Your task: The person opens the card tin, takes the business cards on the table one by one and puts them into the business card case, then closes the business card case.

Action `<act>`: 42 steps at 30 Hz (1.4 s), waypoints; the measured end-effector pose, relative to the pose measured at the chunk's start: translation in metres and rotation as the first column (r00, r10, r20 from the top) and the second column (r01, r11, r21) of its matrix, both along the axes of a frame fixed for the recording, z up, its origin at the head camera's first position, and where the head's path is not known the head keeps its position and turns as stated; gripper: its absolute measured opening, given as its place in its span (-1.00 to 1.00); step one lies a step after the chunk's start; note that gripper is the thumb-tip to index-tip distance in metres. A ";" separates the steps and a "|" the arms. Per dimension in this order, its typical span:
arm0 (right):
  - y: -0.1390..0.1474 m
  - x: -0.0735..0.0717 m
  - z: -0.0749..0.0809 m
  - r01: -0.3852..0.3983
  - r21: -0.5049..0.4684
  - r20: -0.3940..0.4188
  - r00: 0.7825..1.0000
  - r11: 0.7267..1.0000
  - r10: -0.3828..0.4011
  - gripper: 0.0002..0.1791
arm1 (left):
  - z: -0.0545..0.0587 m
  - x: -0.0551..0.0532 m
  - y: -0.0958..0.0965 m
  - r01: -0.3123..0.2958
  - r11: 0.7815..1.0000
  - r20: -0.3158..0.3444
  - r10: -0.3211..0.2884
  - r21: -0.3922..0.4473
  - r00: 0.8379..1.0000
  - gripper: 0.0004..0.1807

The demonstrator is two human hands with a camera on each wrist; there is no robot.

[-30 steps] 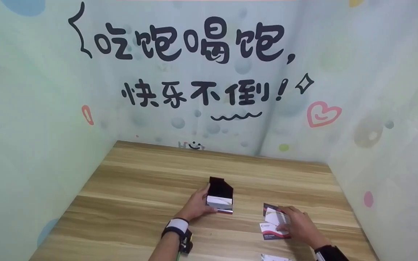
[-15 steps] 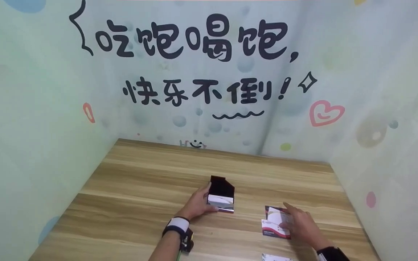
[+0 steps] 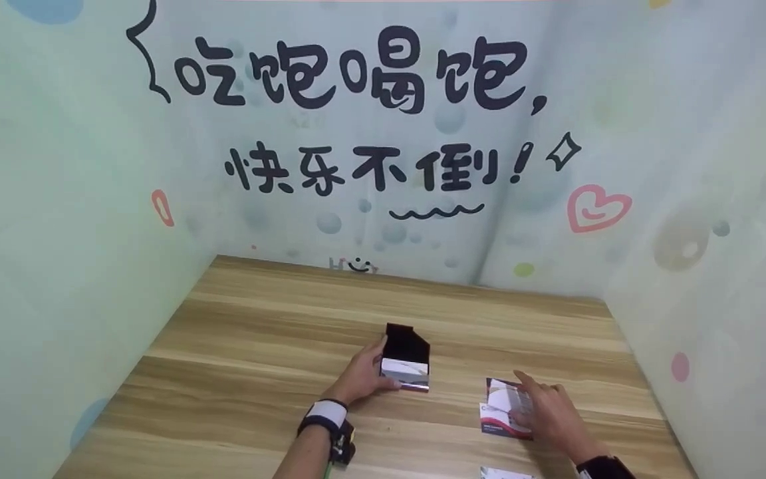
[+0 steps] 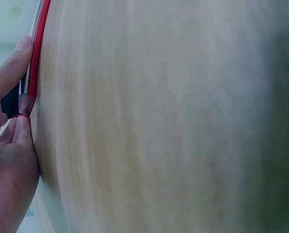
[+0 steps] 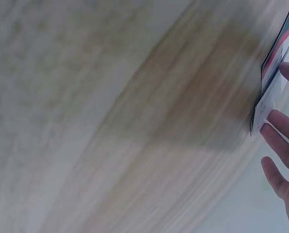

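In the lower middle of the head view, the left hand (image 3: 360,374) grips a black card case (image 3: 405,342) by its left side, with the thumb at the near corner. The black flap of the case is spread away toward the top of the frame, and below it lies a white and grey card (image 3: 404,369). In the left wrist view, at the upper left, thumb and fingers pinch the case, which shows a bright red edge. Whether it touches the table, I cannot tell.

The right hand (image 3: 554,409), at the lower right of the head view, is over a few overlapping business cards. Its fingers are rather straight and spread; it is not clenched. In the right wrist view, at the right edge, the thumb and two fingertips touch the cards, while another finger is apart from them. The white card (image 3: 501,394) is above in the frame, and the red-and-white card (image 3: 493,424) is below it, overlapping.

Another card (image 3: 506,474) is cut by the bottom edge of the frame. All this is at a wood-grain table (image 3: 256,346). Behind it, the pale backdrop (image 3: 276,226) carries large black Chinese characters (image 3: 396,66).
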State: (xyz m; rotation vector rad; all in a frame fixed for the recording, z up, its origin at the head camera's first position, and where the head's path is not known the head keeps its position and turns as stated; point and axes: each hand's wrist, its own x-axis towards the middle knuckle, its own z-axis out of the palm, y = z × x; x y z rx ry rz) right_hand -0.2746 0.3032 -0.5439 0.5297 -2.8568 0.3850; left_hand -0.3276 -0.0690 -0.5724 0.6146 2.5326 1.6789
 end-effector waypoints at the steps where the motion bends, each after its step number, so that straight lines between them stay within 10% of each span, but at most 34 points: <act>1: 0.000 0.000 0.000 -0.009 0.007 -0.014 1.000 1.000 0.009 -0.18 | -0.001 0.000 0.000 -0.001 1.000 0.005 0.000 0.006 1.000 0.12; 9: -0.002 -0.004 0.003 -0.013 0.000 -0.056 0.998 1.000 0.013 -0.07 | 0.001 -0.001 0.000 0.034 0.993 0.051 -0.040 0.112 0.998 0.12; 17: -0.007 -0.004 0.000 -0.054 -0.001 -0.099 0.994 0.999 0.053 -0.17 | 0.000 -0.001 0.000 0.009 0.999 0.040 -0.010 0.037 0.999 0.12; 30: -0.008 -0.003 0.001 -0.010 -0.045 0.042 0.999 0.999 0.012 -0.15 | 0.004 0.001 0.000 0.016 1.000 0.028 -0.016 0.022 0.999 0.12; 42: -0.017 -0.009 0.002 -0.069 -0.036 -0.068 0.995 0.997 0.066 -0.20 | 0.000 0.000 0.000 0.020 0.998 0.050 -0.023 0.058 0.999 0.13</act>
